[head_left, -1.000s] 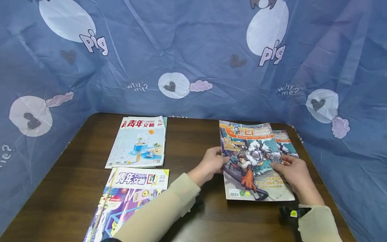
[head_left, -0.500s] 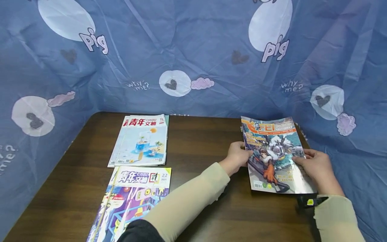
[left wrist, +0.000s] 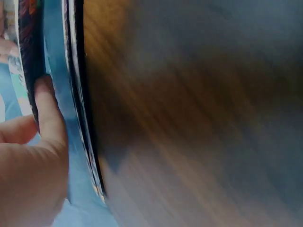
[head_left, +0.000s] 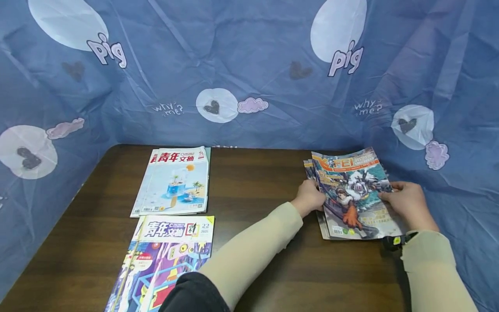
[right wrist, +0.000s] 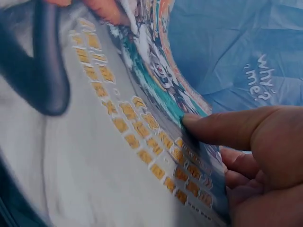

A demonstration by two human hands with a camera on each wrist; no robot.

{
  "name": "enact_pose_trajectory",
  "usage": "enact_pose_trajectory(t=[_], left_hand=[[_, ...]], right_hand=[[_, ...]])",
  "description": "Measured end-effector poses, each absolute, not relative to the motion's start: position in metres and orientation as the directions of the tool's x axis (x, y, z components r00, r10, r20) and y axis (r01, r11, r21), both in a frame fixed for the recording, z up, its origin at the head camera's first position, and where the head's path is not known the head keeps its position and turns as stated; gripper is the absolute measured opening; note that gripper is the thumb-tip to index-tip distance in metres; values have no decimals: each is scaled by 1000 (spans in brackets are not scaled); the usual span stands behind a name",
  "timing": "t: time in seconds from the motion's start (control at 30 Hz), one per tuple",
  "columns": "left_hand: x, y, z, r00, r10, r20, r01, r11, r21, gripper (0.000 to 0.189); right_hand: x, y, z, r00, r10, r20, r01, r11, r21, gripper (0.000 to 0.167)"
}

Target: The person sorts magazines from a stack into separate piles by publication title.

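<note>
A comic magazine [head_left: 356, 203], with an orange title band and a figure in a red glove on its cover, is held at the table's right side. My left hand [head_left: 309, 197] pinches its left edge; in the left wrist view that hand [left wrist: 38, 161] has its fingers on both sides of the edge. My right hand [head_left: 409, 206] pinches the right edge, thumb on the cover, as the right wrist view of the magazine [right wrist: 104, 165] also shows. Beneath lie similar magazines [head_left: 309, 169], mostly covered; the left wrist view shows a gap between the held one and this stack [left wrist: 78, 94].
Two stacks lie on the left of the dark wooden table [head_left: 257, 173]: magazines with red titles [head_left: 171, 182] behind, purple-covered magazines [head_left: 167, 260] in front. The left forearm passes just right of the front stack. Blue patterned cloth [head_left: 241, 56] hangs behind and along both sides.
Both hands have carried the magazine rightward, from left of the similar magazines to over them. In the last half second it has shifted little, and left edges of the lower ones have come into view.
</note>
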State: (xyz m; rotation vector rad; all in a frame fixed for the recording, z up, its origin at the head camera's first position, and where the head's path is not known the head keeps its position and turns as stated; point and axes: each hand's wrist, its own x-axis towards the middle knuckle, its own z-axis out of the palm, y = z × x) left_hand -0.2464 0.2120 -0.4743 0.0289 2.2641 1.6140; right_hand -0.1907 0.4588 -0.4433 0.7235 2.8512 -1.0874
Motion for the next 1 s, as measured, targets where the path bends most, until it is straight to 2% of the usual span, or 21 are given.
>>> enact_pose_trajectory(t=[0.1, 0.3, 0.63, 0.77, 1.0], left_hand=[[-245, 219, -477, -942, 221, -254, -167, 349, 922, 46], [-242, 226, -481, -959, 246, -141, 16, 545, 839, 11], [-246, 226, -482, -956, 252, -153, 65, 688, 723, 18], [-246, 225, -480, -944, 288, -159, 105, 723, 682, 12], [-249, 220, -480, -935, 330, -130, 160, 719, 676, 16]], right_hand=[[-195, 462, -445, -900, 420, -114, 402, 702, -588, 56], [-199, 468, -454, -892, 447, -67, 407, 732, -547, 51], [-202, 470, -461, -874, 479, -79, 441, 715, -542, 51], [-203, 470, -462, -876, 479, -57, 433, 727, -534, 51], [-197, 468, -466, -882, 470, -41, 419, 741, -525, 54]])
